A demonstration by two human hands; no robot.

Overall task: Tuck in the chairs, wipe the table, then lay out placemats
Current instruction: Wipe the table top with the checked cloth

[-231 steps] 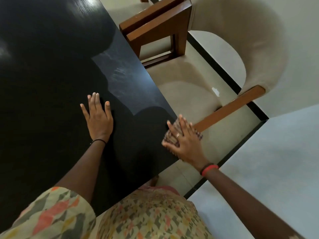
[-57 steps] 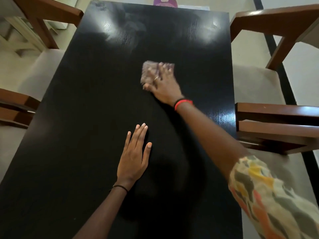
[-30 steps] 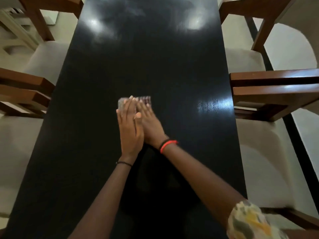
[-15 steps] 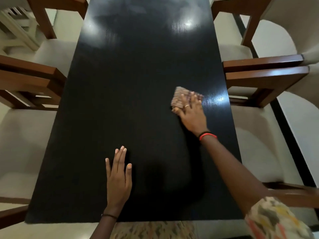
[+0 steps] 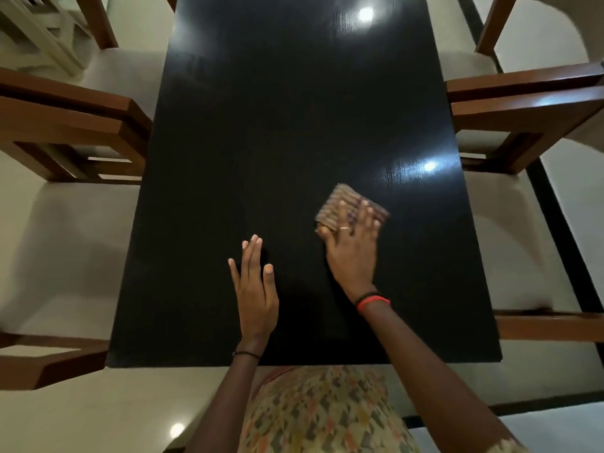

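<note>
A long black table (image 5: pixel 261 142) runs away from me, its near edge just in front of my body. My right hand (image 5: pixel 353 253) presses flat on a folded brown checked cloth (image 5: pixel 343 201) right of the table's middle; the fingers cover the cloth's near half. My left hand (image 5: pixel 255 289) lies flat on the tabletop to the left of it, fingers apart, holding nothing. Wooden-armed chairs with cream seats stand tucked along both long sides, one at the near left (image 5: pixel 65 223) and one at the near right (image 5: pixel 510 240).
Two more chairs stand farther along, at the far left (image 5: pixel 124 70) and far right (image 5: pixel 464 63). Their wooden armrests (image 5: pixel 75 119) reach close to the table's edges. Pale tiled floor with a dark strip (image 5: pixel 555 230) lies on the right.
My right hand has slid the cloth nearer to me and slightly left over the last half second. The left hand has shifted a little forward on the tabletop. My view has moved back.
</note>
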